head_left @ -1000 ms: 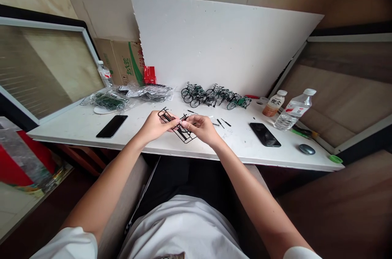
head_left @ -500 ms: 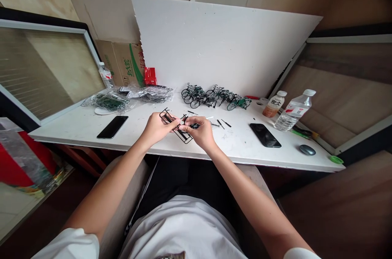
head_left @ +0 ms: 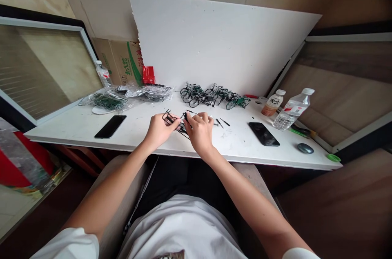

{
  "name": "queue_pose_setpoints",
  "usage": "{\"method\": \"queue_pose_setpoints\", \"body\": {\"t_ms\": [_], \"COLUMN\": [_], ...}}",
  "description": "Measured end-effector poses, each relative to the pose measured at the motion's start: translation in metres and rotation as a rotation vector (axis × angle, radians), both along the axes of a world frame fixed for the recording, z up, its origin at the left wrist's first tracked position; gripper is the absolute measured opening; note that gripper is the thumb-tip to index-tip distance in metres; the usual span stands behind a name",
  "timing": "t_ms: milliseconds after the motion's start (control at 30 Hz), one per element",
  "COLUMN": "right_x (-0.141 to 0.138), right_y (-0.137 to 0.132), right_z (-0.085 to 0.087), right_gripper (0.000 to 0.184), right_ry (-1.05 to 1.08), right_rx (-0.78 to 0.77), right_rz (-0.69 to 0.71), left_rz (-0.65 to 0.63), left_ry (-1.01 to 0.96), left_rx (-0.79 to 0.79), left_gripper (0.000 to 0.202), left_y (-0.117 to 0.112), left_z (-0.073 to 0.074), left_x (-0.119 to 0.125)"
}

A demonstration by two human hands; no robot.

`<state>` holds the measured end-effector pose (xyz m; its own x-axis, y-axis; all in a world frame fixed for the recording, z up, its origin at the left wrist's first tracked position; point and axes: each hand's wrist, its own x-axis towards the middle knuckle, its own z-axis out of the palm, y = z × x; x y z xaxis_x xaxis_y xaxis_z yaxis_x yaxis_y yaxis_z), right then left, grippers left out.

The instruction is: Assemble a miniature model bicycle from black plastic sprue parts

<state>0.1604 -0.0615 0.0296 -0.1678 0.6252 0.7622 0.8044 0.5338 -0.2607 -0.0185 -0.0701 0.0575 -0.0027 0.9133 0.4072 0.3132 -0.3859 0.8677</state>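
Observation:
My left hand (head_left: 159,129) and my right hand (head_left: 200,130) meet over the near middle of the white table (head_left: 76,128). Both pinch a thin black plastic parts frame (head_left: 176,122) held just above the tabletop. The left hand's fingers close on its left end, and the right hand's fingers curl over its right part and hide it. A few loose black rods (head_left: 222,122) lie on the table just right of my hands. Behind them stands a row of small green and black model bicycles (head_left: 214,96).
Two black phones lie flat, one left (head_left: 110,126), one right (head_left: 263,133). Clear bags of parts (head_left: 128,96) sit at back left, beside a cardboard box (head_left: 122,63). Two bottles (head_left: 283,108), a dark mouse (head_left: 305,148) and a green cap (head_left: 333,157) are at right. A white board (head_left: 220,43) leans behind.
My right hand has turned over and shifted left onto the parts frame, covering more of it. The frame has dropped a little lower and farther from me. The left hand holds its grip.

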Motion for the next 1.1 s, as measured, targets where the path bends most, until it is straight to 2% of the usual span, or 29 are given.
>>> {"method": "queue_pose_setpoints", "body": {"t_ms": [267,433,600,733,933,1100], "right_x": [0.014,0.018,0.019,0.024,0.032,0.032], "right_y": [0.006,0.003,-0.003,-0.002,0.005,0.007], "right_z": [0.005,0.014,0.029,0.037,0.036,0.036], "right_gripper": [0.035,0.036,0.038,0.033,0.029,0.032], "right_ry": [-0.001,-0.048,-0.071,-0.016,0.021,0.129], "right_rx": [0.143,0.158,0.085,0.037,-0.063,-0.097], "right_rz": [0.046,0.079,0.206,0.302,0.434,0.479], "left_rz": [0.043,0.076,0.134,0.109,0.058,-0.018], "left_ry": [-0.024,0.017,0.034,0.030,0.027,0.058], "left_rx": [0.098,0.157,0.236,0.290,0.320,0.332], "left_gripper": [0.036,0.044,0.033,0.030,0.024,0.024], "left_y": [-0.024,-0.030,-0.026,-0.022,-0.018,-0.018], "left_z": [0.016,0.018,0.021,0.020,0.010,0.010], "left_x": [0.010,0.013,0.010,0.009,0.013,0.012]}}
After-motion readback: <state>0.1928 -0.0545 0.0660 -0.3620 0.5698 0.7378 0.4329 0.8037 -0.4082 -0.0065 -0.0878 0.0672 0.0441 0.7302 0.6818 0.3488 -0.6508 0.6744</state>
